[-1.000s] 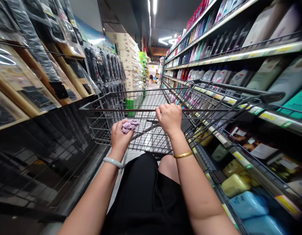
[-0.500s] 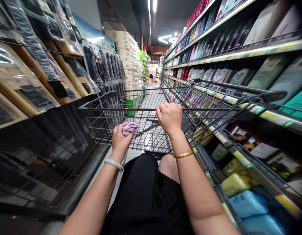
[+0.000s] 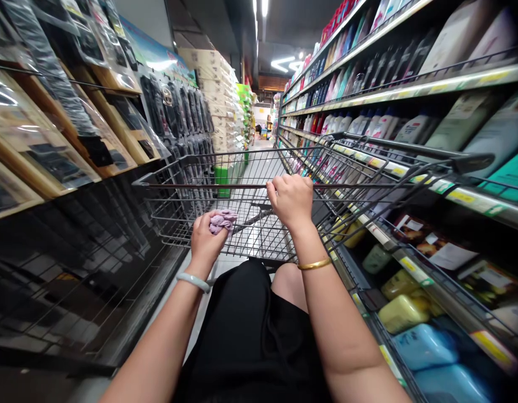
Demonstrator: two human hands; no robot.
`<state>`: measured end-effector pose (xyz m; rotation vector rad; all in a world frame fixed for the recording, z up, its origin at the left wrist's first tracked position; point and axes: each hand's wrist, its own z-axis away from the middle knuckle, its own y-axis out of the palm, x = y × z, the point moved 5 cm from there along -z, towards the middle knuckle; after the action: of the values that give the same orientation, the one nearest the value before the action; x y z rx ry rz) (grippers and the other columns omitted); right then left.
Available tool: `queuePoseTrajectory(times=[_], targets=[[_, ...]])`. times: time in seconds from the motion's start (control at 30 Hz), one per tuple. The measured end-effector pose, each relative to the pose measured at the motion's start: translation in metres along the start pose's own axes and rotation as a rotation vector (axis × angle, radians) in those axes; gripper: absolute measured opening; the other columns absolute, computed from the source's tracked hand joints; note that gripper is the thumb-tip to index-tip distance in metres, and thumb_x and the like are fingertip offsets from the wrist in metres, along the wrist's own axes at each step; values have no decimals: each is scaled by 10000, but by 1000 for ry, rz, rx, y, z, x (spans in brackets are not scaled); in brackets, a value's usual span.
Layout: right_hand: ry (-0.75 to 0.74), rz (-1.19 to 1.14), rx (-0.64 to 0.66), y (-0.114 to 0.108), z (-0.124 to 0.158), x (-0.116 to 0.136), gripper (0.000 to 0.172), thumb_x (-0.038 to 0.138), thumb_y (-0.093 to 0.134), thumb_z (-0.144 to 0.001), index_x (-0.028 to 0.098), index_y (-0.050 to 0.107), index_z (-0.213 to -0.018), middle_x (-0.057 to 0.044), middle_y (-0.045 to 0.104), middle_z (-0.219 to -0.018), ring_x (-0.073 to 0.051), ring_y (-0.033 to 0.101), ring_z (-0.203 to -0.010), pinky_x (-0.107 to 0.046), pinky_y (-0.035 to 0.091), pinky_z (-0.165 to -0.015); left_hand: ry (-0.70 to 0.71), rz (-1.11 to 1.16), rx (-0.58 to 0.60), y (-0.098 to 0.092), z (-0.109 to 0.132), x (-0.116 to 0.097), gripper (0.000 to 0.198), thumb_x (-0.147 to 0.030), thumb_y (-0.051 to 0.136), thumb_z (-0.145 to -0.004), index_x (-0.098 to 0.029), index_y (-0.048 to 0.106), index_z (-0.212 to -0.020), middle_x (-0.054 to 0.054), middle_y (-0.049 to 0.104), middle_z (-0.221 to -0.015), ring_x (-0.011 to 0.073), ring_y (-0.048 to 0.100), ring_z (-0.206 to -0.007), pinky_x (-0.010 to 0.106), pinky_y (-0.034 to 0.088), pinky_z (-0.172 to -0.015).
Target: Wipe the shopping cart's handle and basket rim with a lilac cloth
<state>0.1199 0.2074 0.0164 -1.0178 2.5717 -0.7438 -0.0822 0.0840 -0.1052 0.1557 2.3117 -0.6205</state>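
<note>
A dark wire shopping cart (image 3: pixel 178 224) stands right in front of my knees, its side turned toward me. My right hand (image 3: pixel 292 201) is closed around the cart's top rim, near its middle. Lower and to the left, my left hand (image 3: pixel 205 238) grips a crumpled pale purple cloth (image 3: pixel 223 221) against the wire side of the cart; whether its fingers also hold the wires is hidden. The cart's handlebar (image 3: pixel 469 162) sticks out at the right, close to the shelf edge.
Shelves of bottles (image 3: pixel 410 129) line the right side, with yellow and blue bottles (image 3: pixel 427 347) low down. Packaged goods on wooden boards (image 3: pixel 74 145) hang at left. Farther on stand stacked cartons (image 3: pixel 219 95) and a green box (image 3: pixel 222 180). The tiled aisle (image 3: pixel 262 162) runs ahead.
Almost nothing differs. The view has shifted very slightly, and both hands keep the same hold on the cart rim and the cloth.
</note>
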Motion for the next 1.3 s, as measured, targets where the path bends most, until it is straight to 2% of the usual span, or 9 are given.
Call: queuePoseTrajectory(times=[0.2, 0.57, 1.03, 1.17, 1.3], targets=[[-4, 4, -7, 0, 1, 0, 421, 442, 319, -1052, 233, 612, -834, -71, 688, -874, -238, 529, -886, -402, 229, -829, -20, -5, -11, -2, -1, -3, 370, -297, 677, -736, -277, 665, -1106, 44, 640, -1169, 251, 589, -1141, 404, 464, -1050], [6, -2, 20, 0, 1, 0, 412, 445, 319, -1050, 231, 624, -874, -72, 687, -900, -242, 526, -910, -401, 222, -835, -18, -28, -12, 4, 5, 7, 399, -336, 685, -753, -284, 636, -1146, 46, 635, -1195, 255, 585, -1159, 410, 449, -1076], [8, 17, 8, 0, 1, 1, 413, 442, 334, -1047, 228, 632, -857, -71, 681, -870, -242, 519, -893, -397, 224, -820, -31, -16, -3, 7, 10, 5, 381, -290, 694, -734, -272, 634, -1109, 48, 617, -1173, 251, 593, -1134, 400, 463, -1059], [-2, 23, -8, -1, 1, 1, 407, 441, 345, -1046, 228, 630, -848, -70, 685, -865, -242, 521, -892, -395, 227, -824, 1, 29, -23, 2, 3, -14, 348, -251, 693, -743, -268, 654, -1088, 46, 606, -1151, 233, 601, -1104, 371, 475, -1039], [-9, 34, -22, -1, 1, 1, 398, 441, 359, -1043, 228, 626, -839, -68, 684, -858, -239, 518, -886, -393, 226, -818, 115, 77, -168, -16, -23, -52, 345, -223, 694, -764, -250, 650, -1104, 35, 622, -1145, 214, 585, -1113, 332, 468, -1017]])
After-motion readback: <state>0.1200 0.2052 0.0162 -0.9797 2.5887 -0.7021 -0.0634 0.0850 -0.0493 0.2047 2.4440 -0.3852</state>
